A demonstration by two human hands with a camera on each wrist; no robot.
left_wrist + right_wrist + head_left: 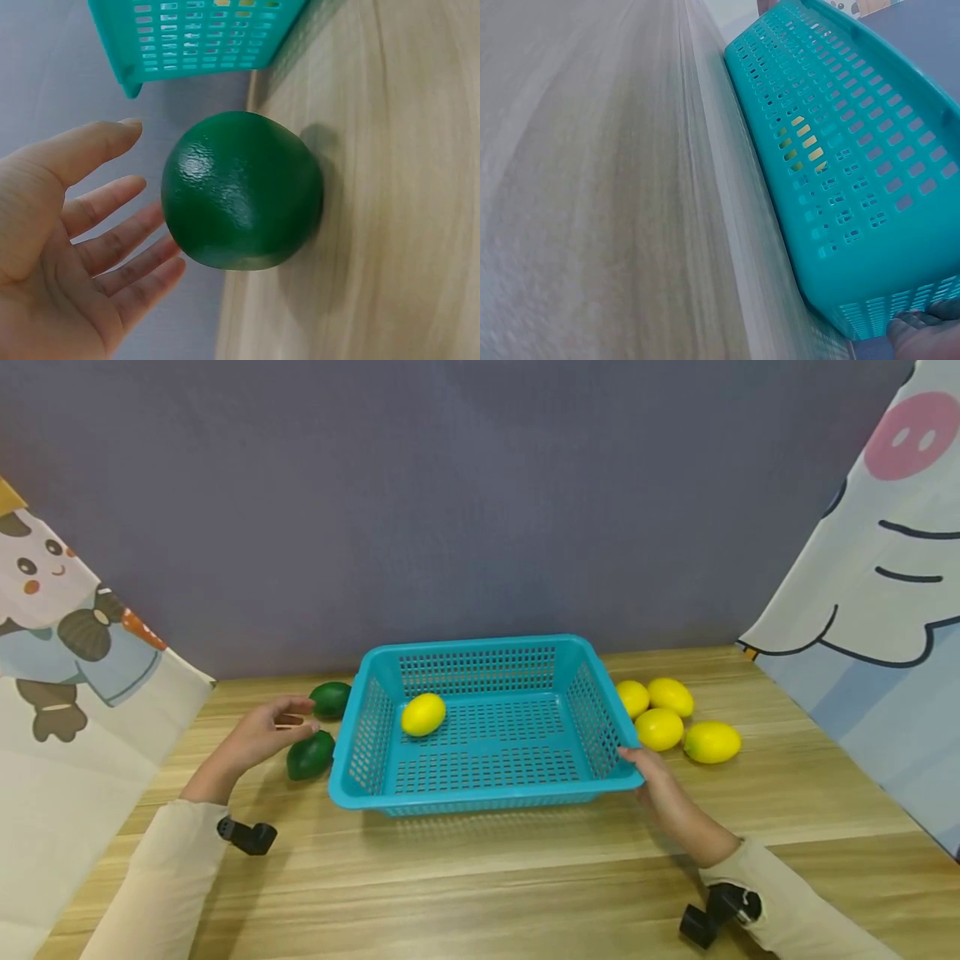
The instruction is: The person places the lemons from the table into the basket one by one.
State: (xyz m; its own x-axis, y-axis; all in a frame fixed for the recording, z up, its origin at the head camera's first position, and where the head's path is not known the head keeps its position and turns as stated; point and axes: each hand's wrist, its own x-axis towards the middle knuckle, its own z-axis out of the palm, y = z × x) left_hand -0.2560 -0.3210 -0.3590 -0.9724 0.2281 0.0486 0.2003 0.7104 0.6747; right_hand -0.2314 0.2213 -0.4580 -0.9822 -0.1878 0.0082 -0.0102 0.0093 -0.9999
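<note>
Near avocado (310, 756) lies on the table (480, 893) just beside the left hand (262, 737), whose thumb and fingers are parted and hold nothing; whether a fingertip touches either green fruit, I cannot tell. That parted shape would suit a round body. Behind it sits the far avocado (331, 700), close to the left side of the basket (480, 797). At the near right corner, the right hand (658, 781) grips the basket's rim, probably to steady it, since such a light-looking plastic shell could slide if bumped. One lemon (423, 715) rests inside toward the left wall, leaving floor room to its right. Outside the right wall, four lemons (659, 729) lie loosely grouped, the closest just beside the rim. A grey backdrop (480, 510) stands near the basket's far edge, so room that way looks tight; the wood in front offers more.
</note>
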